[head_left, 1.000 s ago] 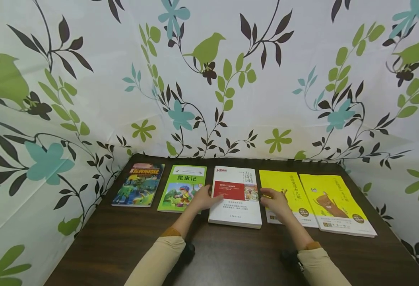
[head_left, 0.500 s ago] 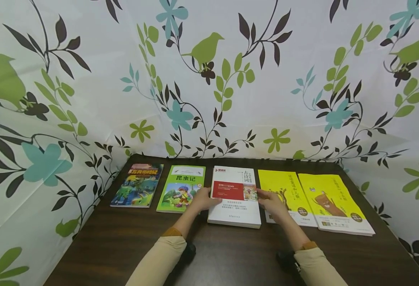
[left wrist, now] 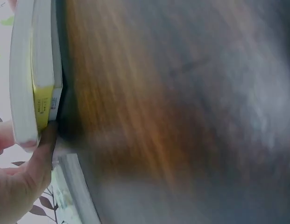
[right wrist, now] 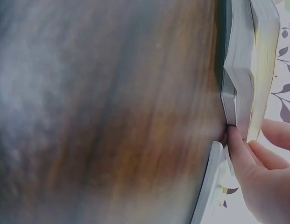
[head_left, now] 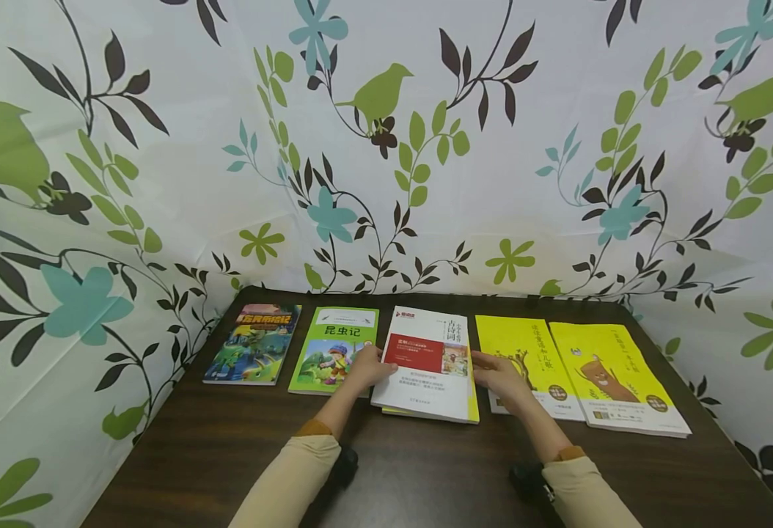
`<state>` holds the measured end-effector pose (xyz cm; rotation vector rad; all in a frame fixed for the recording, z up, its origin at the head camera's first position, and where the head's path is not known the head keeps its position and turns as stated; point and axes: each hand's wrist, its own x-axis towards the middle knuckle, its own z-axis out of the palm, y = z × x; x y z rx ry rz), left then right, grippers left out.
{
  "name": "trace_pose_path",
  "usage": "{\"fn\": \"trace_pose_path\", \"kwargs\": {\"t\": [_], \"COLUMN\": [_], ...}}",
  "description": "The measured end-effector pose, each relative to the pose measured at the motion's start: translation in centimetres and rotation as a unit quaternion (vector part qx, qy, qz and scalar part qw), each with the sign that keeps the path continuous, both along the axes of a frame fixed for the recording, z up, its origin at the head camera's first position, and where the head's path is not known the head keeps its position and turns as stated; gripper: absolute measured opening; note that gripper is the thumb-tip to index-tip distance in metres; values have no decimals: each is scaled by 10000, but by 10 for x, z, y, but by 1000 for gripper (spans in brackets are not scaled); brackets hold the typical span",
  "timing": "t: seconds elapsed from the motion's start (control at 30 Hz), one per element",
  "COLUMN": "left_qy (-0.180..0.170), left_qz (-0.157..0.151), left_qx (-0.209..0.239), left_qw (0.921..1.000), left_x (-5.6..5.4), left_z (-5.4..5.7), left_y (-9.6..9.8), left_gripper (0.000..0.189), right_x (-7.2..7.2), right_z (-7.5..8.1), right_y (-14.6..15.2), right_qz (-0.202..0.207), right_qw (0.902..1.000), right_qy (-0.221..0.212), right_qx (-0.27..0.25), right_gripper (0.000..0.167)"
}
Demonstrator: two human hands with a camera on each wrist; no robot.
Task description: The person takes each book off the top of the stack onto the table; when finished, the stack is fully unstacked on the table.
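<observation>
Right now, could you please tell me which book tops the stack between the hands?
The white poetry book, the only one showing a solid red panel.

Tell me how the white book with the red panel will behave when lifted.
The white book is probably weighty, given its thick page block in the left wrist view. It may slide on the yellow book beneath, since they lie askew. Being flat, it seems unlikely to roll.

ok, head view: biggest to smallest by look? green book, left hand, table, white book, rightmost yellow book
1. table
2. white book and rightmost yellow book: too alike to rank
3. green book, partly hidden
4. left hand
</observation>
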<state>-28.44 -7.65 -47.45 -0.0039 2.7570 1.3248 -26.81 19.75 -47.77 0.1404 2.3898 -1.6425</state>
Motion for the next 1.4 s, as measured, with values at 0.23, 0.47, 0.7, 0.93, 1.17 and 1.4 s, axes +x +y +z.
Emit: {"fn": "trace_pose_path", "kwargs": {"t": [0.23,0.47,0.7,0.93,1.17,1.4], "left_qy": [-65,-69,120,188,-113,-486], "left_qz": [307,773,1006,1039,1177,1228], "left_qx": [261,274,614,1179,1801,2333], "left_qw": [9992,9966,9930,9874,9765,9634], "left_x": [7,13,16,16,16,17], "left_z": [4,10,11,20,15,13], "left_y": [5,12,12,6,-2,-6], "left_gripper": [31,37,40,41,42,48], "right_x": [1,1,0,-4,-7,-3], "right_z": [1,1,2,5,0,0], "right_y": [-2,-3,-6,-7,-5,-6], "right_qz": [202,267,392,294,158,38], "right_qw": [9997,9979,9945,9929,9934,9932], "right_qy": [78,160,262,224,75,73], "right_qx": [144,567,940,1132,1136,1162], "right_gripper": [51,52,56,57,57,56]}}
